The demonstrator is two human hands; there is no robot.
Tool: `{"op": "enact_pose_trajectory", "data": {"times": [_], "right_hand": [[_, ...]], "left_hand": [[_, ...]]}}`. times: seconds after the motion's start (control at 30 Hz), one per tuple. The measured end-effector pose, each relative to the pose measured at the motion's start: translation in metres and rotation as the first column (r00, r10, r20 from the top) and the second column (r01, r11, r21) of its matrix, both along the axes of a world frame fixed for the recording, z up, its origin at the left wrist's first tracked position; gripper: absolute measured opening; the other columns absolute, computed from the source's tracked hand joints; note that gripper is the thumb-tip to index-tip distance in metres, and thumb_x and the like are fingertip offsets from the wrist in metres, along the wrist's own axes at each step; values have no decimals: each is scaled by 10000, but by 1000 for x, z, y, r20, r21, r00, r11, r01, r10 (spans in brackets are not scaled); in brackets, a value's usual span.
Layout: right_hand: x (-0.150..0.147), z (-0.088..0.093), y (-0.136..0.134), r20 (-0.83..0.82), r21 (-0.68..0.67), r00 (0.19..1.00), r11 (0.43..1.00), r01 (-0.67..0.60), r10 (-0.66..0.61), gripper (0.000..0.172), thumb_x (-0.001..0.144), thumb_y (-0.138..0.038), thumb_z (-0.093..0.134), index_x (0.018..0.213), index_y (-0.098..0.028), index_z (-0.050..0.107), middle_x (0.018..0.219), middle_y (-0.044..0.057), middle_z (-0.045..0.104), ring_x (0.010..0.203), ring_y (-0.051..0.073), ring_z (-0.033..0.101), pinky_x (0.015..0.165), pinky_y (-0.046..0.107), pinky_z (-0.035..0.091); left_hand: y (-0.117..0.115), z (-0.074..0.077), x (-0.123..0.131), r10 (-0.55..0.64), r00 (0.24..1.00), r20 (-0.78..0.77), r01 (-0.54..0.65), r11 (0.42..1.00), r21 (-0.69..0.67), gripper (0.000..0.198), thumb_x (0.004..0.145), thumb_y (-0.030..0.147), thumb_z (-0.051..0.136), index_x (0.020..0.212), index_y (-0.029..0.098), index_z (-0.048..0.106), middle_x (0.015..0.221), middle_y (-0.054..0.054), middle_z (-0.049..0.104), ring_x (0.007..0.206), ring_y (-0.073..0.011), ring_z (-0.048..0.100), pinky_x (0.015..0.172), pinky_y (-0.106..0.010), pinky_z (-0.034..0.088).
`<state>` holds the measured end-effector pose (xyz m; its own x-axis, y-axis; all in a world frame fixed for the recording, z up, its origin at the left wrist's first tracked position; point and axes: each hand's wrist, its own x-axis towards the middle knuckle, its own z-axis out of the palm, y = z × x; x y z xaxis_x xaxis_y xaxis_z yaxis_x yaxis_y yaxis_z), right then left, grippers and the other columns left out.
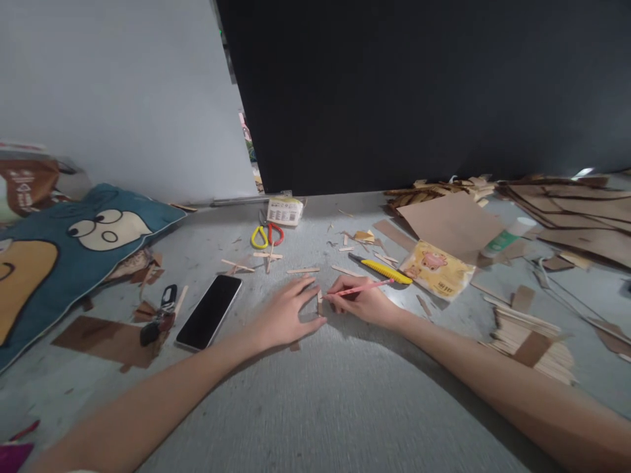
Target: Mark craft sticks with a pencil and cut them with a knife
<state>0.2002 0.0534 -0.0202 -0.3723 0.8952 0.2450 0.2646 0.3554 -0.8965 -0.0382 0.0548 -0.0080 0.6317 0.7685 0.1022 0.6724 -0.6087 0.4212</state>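
My right hand (363, 302) grips a pink pencil (367, 287), its tip against a small wooden strip (320, 303) on the grey table. My left hand (286, 314) lies flat on the table, fingers spread, with thumb and fingertips at the ends of that strip. Whether they press on it is hard to tell. Behind the hands lie loose craft sticks (303, 270), one of them crossed by another. A yellow utility knife (386, 269) rests just beyond my right hand. Scissors (267, 234) with yellow and red handles lie farther back.
A phone (210, 312), keys (158, 322) and brown cardboard (106, 341) lie on the left, near a blue cushion (93, 236). On the right are a yellow packet (438, 269), a glue stick (507, 238), a pile of craft sticks (532, 345) and cardboard sheets (576, 210). A dark panel (424, 92) stands behind.
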Motion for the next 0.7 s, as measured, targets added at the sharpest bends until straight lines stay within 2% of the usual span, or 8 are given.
{"op": "enact_pose_trajectory", "data": {"times": [0.1, 0.23, 0.33, 0.53, 0.7], "right_hand": [[-2, -1, 0, -12, -19, 1000, 1000, 0, 0, 365, 911, -553, 728, 800, -211, 665, 625, 26, 690, 537, 145, 598, 505, 262, 467], [-4, -4, 3, -105, -143, 993, 988, -60, 45, 435, 885, -621, 731, 829, -193, 678, 631, 22, 682, 529, 141, 612, 506, 263, 491], [-5, -6, 5, -129, -194, 991, 979, -55, 30, 477, 858, -648, 748, 795, -180, 687, 616, 18, 671, 521, 139, 619, 515, 266, 510], [-6, -3, 4, -154, -150, 988, 988, -46, 22, 425, 834, -587, 808, 814, -197, 639, 596, 2, 671, 500, 136, 607, 492, 258, 493], [-4, -3, 2, -132, -87, 991, 995, -40, 28, 394, 889, -575, 748, 840, -207, 615, 627, 10, 688, 532, 140, 627, 533, 266, 517]], "left_hand": [[-1, 0, 0, 2, 1000, -11, -2, 1000, 14, 631, 942, 568, 671, 1482, 251, 601, 1657, -105, 459, 1546, -321, 415, 1269, -488, 373], [0, -2, -1, 13, 1000, -6, -13, 1000, 18, 641, 930, 541, 694, 1486, 240, 593, 1665, -117, 447, 1541, -325, 421, 1265, -495, 377], [1, -3, 0, 11, 1000, 4, -11, 1000, 21, 636, 924, 524, 701, 1489, 256, 587, 1657, -110, 459, 1532, -331, 434, 1263, -497, 380], [0, 1, 1, 4, 1000, -3, -4, 1000, 26, 619, 924, 525, 706, 1459, 228, 609, 1637, -147, 477, 1530, -346, 432, 1250, -533, 387], [0, 2, 3, -3, 1000, 26, 2, 1000, 28, 605, 916, 529, 717, 1446, 255, 619, 1633, -121, 486, 1515, -338, 455, 1248, -523, 391]]}}
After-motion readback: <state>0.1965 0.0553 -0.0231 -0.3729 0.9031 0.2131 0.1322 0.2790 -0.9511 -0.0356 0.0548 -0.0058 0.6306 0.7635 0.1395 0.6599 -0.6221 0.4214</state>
